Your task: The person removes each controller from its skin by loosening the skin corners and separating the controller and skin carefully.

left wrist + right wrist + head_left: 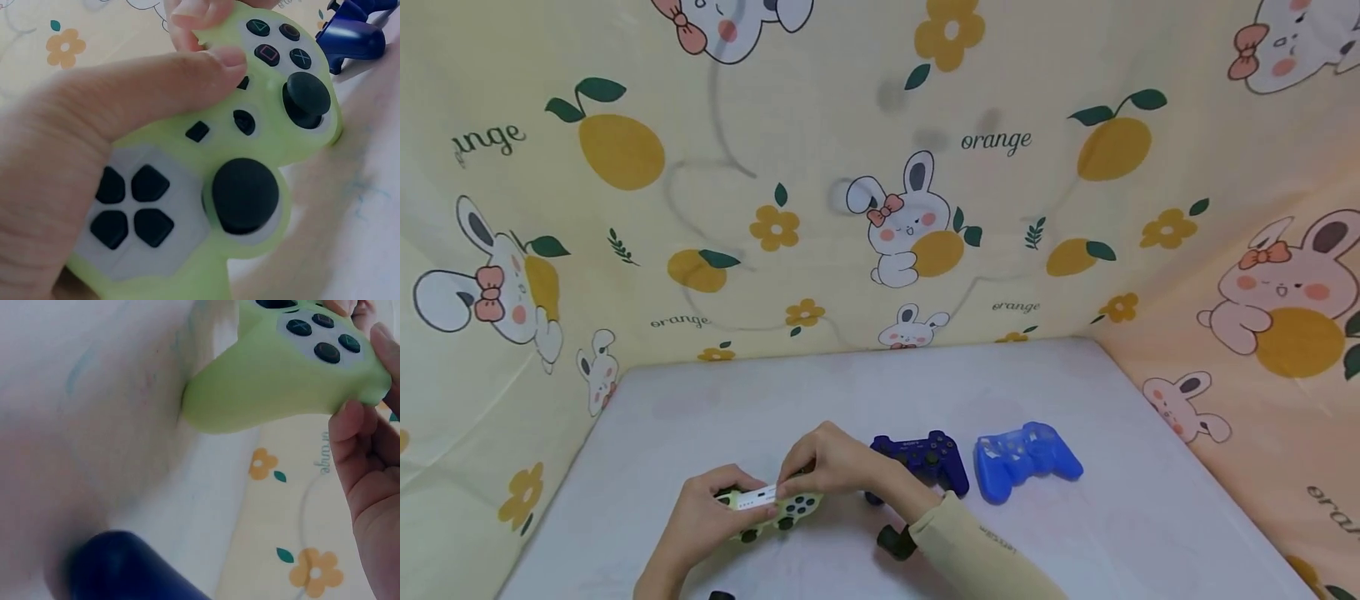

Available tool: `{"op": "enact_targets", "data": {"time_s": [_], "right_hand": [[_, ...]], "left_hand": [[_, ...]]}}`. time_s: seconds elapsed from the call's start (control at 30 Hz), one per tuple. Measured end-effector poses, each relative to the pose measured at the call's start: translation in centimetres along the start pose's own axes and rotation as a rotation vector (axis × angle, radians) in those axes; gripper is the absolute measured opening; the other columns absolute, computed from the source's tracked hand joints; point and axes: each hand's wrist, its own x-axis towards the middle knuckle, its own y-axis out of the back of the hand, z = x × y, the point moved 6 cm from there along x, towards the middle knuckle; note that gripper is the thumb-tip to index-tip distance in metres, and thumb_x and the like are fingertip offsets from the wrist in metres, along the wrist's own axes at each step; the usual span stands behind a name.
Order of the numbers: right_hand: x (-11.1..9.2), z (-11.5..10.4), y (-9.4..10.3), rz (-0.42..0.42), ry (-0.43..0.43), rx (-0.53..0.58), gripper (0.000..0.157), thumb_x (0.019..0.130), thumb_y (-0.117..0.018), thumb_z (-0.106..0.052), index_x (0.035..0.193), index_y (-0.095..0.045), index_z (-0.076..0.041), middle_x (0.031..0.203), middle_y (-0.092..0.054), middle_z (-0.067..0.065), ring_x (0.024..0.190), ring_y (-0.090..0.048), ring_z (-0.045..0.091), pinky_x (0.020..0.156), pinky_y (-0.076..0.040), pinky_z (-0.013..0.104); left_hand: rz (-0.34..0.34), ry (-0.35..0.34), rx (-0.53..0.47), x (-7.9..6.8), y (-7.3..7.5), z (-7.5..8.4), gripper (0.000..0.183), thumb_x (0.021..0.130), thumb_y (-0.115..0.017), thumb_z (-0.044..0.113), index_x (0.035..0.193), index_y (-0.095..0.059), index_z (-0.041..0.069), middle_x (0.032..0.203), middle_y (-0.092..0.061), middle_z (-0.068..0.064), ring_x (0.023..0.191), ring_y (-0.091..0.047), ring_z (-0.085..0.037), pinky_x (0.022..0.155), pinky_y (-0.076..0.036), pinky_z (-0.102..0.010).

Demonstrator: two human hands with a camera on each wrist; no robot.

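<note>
My left hand [711,508] grips a white game controller in a light-green, rubbery-looking cover [187,150], its thumb lying across the small middle buttons. The face of the controller shows black sticks and buttons in the left wrist view. At the other end, by the symbol buttons, my right hand [835,462] pinches the green edge between thumb and fingers [347,425]. A white strip with a dark slot [756,497] shows along the back edge between both hands. One green grip reaches down close to the table in the right wrist view.
A dark blue controller [951,471] lies right of my hands, partly behind the right forearm. Farther right is a translucent bright-blue, controller-shaped piece [1026,458]. The pale tabletop [850,383] is walled by printed cloth [820,150]. A black device [895,542] sits at my right wrist.
</note>
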Motion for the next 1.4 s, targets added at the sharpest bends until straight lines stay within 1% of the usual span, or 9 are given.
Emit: {"op": "enact_targets", "data": {"time_s": [0.17, 0.3, 0.47, 0.57, 0.67, 0.9, 1.1, 1.23, 1.4], "right_hand": [[-0.3, -0.1, 0.2, 0.033, 0.017, 0.029, 0.009, 0.086, -0.077, -0.011, 0.093, -0.079, -0.006, 0.092, -0.073, -0.006, 0.083, -0.061, -0.009, 0.068, -0.051, 0.015], [-0.8, -0.3, 0.4, 0.130, 0.010, 0.053, 0.008, 0.086, -0.077, -0.009, 0.092, -0.078, -0.004, 0.092, -0.074, -0.001, 0.084, -0.063, -0.008, 0.067, -0.052, 0.017], [-1.9, -0.4, 1.0, 0.323, -0.008, -0.047, 0.006, 0.086, -0.077, -0.011, 0.087, -0.079, -0.006, 0.083, -0.073, -0.003, 0.074, -0.059, -0.008, 0.062, -0.048, 0.013], [-2.5, -0.5, 1.2, 0.382, -0.029, -0.144, 0.007, 0.087, -0.077, -0.015, 0.084, -0.079, -0.009, 0.077, -0.070, -0.006, 0.069, -0.054, -0.006, 0.060, -0.043, 0.012], [-2.9, -0.5, 1.3, 0.372, -0.063, -0.208, 0.008, 0.087, -0.077, -0.018, 0.082, -0.078, -0.012, 0.075, -0.067, -0.011, 0.066, -0.048, -0.002, 0.058, -0.038, 0.012], [-3.8, -0.3, 1.4, 0.277, -0.204, -0.166, 0.011, 0.090, -0.074, -0.014, 0.079, -0.072, -0.014, 0.069, -0.056, -0.015, 0.058, -0.041, -0.001, 0.053, -0.035, 0.014], [-4.5, -0.1, 1.8, 0.263, -0.265, -0.190, 0.016, 0.090, -0.073, -0.011, 0.075, -0.068, -0.013, 0.066, -0.053, -0.014, 0.056, -0.041, -0.001, 0.051, -0.034, 0.014], [-4.1, -0.4, 2.0, 0.307, -0.252, -0.229, 0.015, 0.089, -0.074, -0.008, 0.075, -0.068, -0.012, 0.068, -0.055, -0.011, 0.057, -0.043, 0.001, 0.051, -0.035, 0.014], [-2.4, -1.1, 1.4, 0.336, -0.142, -0.281, 0.010, 0.089, -0.073, -0.008, 0.081, -0.068, -0.010, 0.074, -0.059, -0.006, 0.063, -0.045, 0.001, 0.056, -0.036, 0.011]], "left_hand": [[0.001, -0.003, 0.006, 0.2, -0.1, 0.0, 0.029, 0.061, -0.095, 0.028, 0.081, -0.076, 0.022, 0.084, -0.070, 0.003, 0.077, -0.061, -0.023, 0.063, -0.051, -0.033], [0.019, 0.001, 0.029, 0.3, 0.1, 0.0, 0.029, 0.060, -0.096, 0.028, 0.081, -0.076, 0.023, 0.083, -0.070, 0.004, 0.078, -0.061, -0.022, 0.064, -0.050, -0.032], [0.028, 0.010, 0.031, 0.2, 0.3, -0.1, 0.030, 0.060, -0.096, 0.028, 0.081, -0.076, 0.022, 0.084, -0.070, 0.004, 0.077, -0.060, -0.022, 0.063, -0.051, -0.031], [0.027, 0.010, 0.033, 0.1, 0.5, -0.1, 0.030, 0.060, -0.096, 0.028, 0.082, -0.076, 0.022, 0.084, -0.070, 0.003, 0.076, -0.060, -0.022, 0.062, -0.051, -0.031], [0.023, 0.012, 0.039, 0.1, 0.5, -0.1, 0.030, 0.060, -0.096, 0.029, 0.083, -0.077, 0.023, 0.084, -0.069, 0.004, 0.076, -0.060, -0.022, 0.063, -0.050, -0.031], [0.020, 0.027, 0.050, 0.1, 0.2, -0.2, 0.032, 0.058, -0.096, 0.030, 0.082, -0.077, 0.023, 0.084, -0.069, 0.004, 0.077, -0.059, -0.022, 0.063, -0.050, -0.031], [0.023, -0.021, 0.043, 0.3, 0.0, 0.3, 0.031, 0.058, -0.096, 0.029, 0.081, -0.077, 0.022, 0.082, -0.069, 0.004, 0.075, -0.059, -0.020, 0.063, -0.049, -0.029], [0.013, -0.022, 0.049, 0.3, -0.1, 0.4, 0.030, 0.059, -0.096, 0.029, 0.080, -0.076, 0.021, 0.083, -0.069, 0.004, 0.076, -0.059, -0.019, 0.064, -0.049, -0.029], [0.000, 0.011, 0.065, 0.2, 0.0, 0.1, 0.030, 0.057, -0.096, 0.029, 0.078, -0.075, 0.024, 0.083, -0.069, 0.006, 0.076, -0.059, -0.020, 0.064, -0.048, -0.030]]}}
